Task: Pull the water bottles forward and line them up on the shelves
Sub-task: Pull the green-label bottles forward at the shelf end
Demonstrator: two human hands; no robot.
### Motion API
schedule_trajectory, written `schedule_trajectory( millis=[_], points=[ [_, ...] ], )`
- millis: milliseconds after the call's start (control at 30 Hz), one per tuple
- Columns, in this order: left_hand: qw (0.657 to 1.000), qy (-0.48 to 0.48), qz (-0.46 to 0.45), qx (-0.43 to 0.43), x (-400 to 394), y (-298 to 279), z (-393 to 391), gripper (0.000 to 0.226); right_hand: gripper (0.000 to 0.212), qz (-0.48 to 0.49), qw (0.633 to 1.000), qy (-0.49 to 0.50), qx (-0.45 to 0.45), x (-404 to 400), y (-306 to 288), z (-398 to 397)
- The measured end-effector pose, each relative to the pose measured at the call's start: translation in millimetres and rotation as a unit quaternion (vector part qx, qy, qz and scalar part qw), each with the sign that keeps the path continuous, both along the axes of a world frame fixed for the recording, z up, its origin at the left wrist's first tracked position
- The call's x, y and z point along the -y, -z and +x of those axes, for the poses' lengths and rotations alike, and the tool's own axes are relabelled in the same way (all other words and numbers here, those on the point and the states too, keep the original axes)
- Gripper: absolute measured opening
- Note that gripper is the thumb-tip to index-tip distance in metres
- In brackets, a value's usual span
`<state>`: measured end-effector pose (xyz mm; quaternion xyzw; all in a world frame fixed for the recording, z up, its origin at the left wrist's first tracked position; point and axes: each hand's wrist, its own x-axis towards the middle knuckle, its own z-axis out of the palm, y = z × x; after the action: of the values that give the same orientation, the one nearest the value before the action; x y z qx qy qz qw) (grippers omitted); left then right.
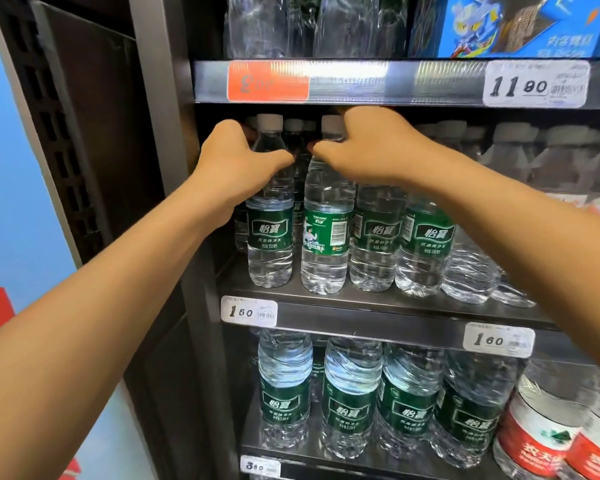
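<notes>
Two bare forearms entered from the lower left and the right edge and reached up to the middle shelf. The left hand had its grip curled round the shoulder of the leftmost front bottle, thumb across the front. The right hand had its grip closed over the neck of the second bottle, fingers wrapped just below the white cap.

Both held bottles stood upright, long axis vertical, caps up. The first showed its green label squarely forward; the second was turned so that its barcode panel faced out. Two more green-labelled bottles stood just beside them to the right along the shelf's front edge, touching side by side. All were clear ribbed plastic, cylindrical with tapered shoulders.

The shelf was smooth grey metal with a price strip at its lip carrying a white tag. Little headroom lay between the caps and the shelf above; an upright frame post closed the left side.

Behind the front row, further capped bottles stood in shadow. Below, larger green-labelled bottles filled the lower shelf; above stood clear bottles and a blue carton.
</notes>
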<state>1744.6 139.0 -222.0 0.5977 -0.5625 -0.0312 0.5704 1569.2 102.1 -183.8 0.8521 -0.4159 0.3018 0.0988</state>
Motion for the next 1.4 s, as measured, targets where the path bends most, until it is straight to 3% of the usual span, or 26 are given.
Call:
schedule_trajectory(
  millis=[67, 233, 333, 433, 733, 1200, 1400],
  points=[
    [1.0, -0.002, 0.007, 0.003, 0, -1, 2, 0.032, 0.043, 0.006, 1.0, 0.006, -0.008, 1, -1, -3],
    [1.0, -0.002, 0.013, 0.007, -2, -2, 1, 0.04, 0.056, -0.044, 0.998, 0.004, -0.039, -4, 6, 2],
    [1.0, -0.002, 0.017, 0.007, -1, -1, 1, 0.034, 0.05, 0.018, 1.0, -0.012, -0.016, -7, 1, -5],
    [1.0, -0.009, 0.021, 0.004, -3, -1, -2, 0.047, 0.035, 0.069, 0.998, -0.013, 0.006, -5, -5, -15],
    [0.999, -0.014, 0.044, 0.011, -5, -9, -4, 0.054, 0.052, -0.035, 0.999, 0.012, -0.006, 2, 5, 2],
    [0.998, -0.004, 0.055, -0.009, 3, -7, 2, 0.042, 0.054, -0.041, 0.999, 0.022, -0.004, 0, 7, 6],
    [0.999, -0.014, 0.045, -0.001, 2, -5, 0, 0.049, 0.055, -0.048, 0.999, 0.019, 0.009, -3, 12, 5]
  ],
)
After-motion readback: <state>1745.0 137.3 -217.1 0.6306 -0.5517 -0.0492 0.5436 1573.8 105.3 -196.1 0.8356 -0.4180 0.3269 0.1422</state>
